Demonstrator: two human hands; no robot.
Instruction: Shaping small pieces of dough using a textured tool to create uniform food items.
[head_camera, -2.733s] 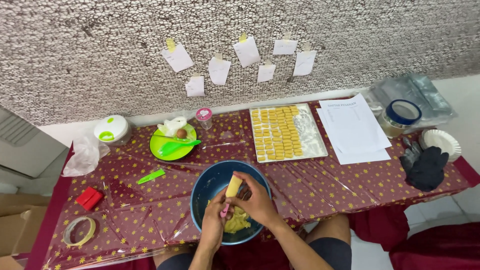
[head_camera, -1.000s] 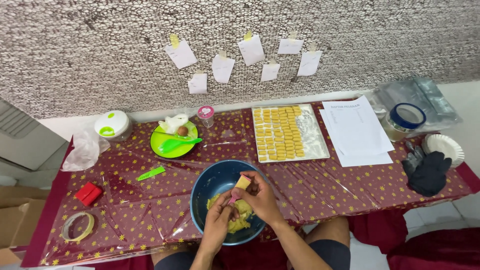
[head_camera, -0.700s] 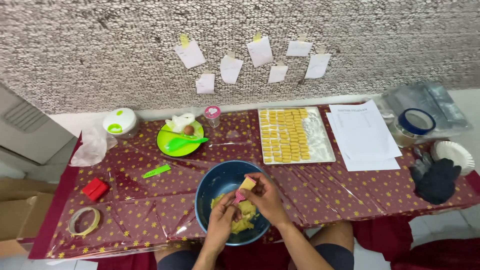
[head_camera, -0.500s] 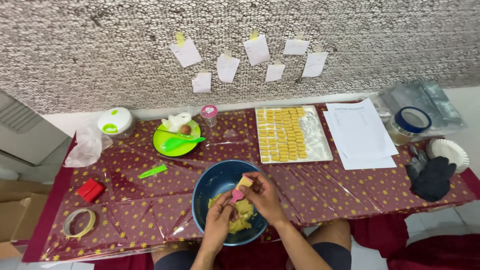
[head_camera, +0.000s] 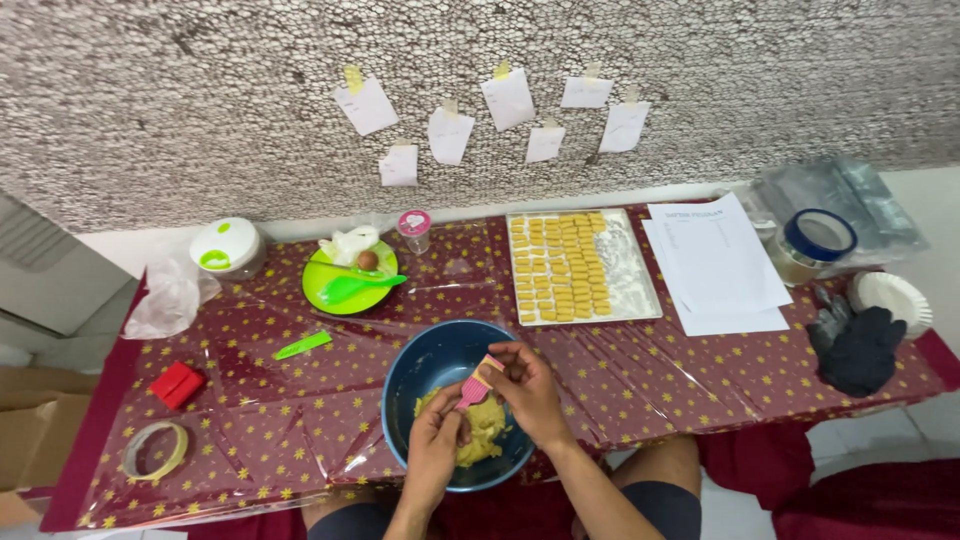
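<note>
Lower centre of frame: our left hand (head_camera: 437, 440) fingers grasp a small pink comb-like plastic tool (head_camera: 474, 384); right hand (head_camera: 528, 385) fingers pinch a yellow dough piece, both over the dark blue round bowl (head_camera: 420, 362) of yellow dough (head_camera: 483, 437) on the starred maroon surface (head_camera: 250, 400).

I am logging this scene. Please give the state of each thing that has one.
Bowl: holds yellow dough.
Tray: mostly filled with yellow pieces.
Pink comb: held by left hand.
Right hand: closed; contents hidden.
Green plate: holds an egg and spoon.
</note>
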